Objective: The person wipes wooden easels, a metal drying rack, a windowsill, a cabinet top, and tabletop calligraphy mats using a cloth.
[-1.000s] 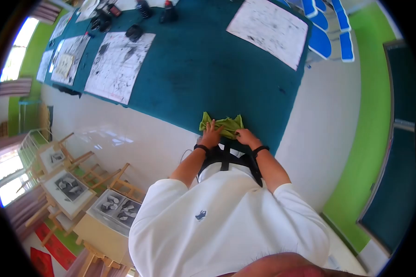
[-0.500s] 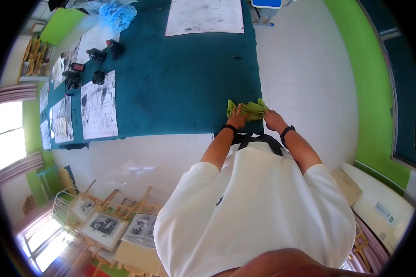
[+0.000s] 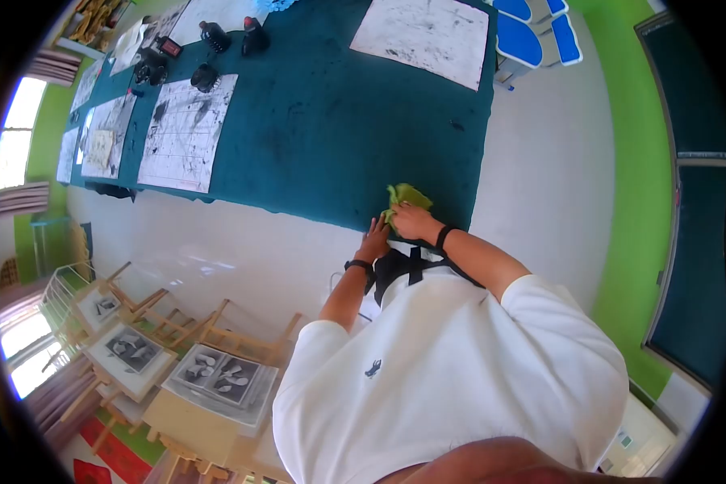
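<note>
A crumpled green cloth (image 3: pixel 412 196) lies on the dark green table cover (image 3: pixel 315 137), near the corner closest to me. My right hand (image 3: pixel 413 221) presses on the cloth's near side, its fingers closed on the fabric. Just left of it, my left hand (image 3: pixel 374 241) rests at the table's edge with its fingers stretched out, close beside the cloth's left end. Part of the cloth is hidden under my right hand.
Stained white sheets (image 3: pixel 187 133) lie at the left and another (image 3: pixel 422 36) at the far right. Dark bottles (image 3: pixel 254 37) and a black pot (image 3: pixel 205 77) stand far left. Blue chairs (image 3: pixel 519 40) are beyond the right corner. Easels with drawings (image 3: pixel 129 350) stand lower left.
The cloth was spread between both hands; now it is bunched further, and my right hand has moved left over it. My left hand has come off the cloth's top to its near left side.
</note>
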`<state>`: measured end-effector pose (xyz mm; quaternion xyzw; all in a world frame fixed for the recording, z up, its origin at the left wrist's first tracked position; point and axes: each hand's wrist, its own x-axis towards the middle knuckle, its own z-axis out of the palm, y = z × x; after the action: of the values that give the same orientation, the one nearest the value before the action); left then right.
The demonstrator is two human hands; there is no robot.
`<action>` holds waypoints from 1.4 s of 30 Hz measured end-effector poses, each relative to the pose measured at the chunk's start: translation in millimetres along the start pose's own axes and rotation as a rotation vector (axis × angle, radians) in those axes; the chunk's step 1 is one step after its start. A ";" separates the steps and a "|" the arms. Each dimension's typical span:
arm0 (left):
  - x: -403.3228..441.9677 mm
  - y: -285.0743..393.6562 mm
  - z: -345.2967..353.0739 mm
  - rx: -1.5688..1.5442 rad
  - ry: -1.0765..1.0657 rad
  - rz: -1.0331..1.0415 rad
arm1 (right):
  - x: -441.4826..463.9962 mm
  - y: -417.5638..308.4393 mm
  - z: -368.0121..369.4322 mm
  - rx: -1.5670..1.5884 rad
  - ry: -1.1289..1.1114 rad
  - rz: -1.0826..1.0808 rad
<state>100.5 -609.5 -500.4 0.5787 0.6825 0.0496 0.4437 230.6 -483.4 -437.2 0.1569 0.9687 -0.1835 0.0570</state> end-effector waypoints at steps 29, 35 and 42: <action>143.3 275.7 151.0 -0.287 0.684 -0.741 | -234.2 290.4 44.0 0.479 -0.177 -0.071; 185.8 313.3 168.7 -0.087 0.344 -0.578 | -278.1 380.6 -47.1 0.301 -0.423 0.308; 243.1 338.9 104.9 -0.372 0.590 -0.268 | -272.2 427.0 -68.8 0.252 -0.296 0.475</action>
<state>438.2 -343.3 -499.7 0.3547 0.8300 0.2787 0.3281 622.7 -157.6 -472.0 0.3562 0.8558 -0.3048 0.2189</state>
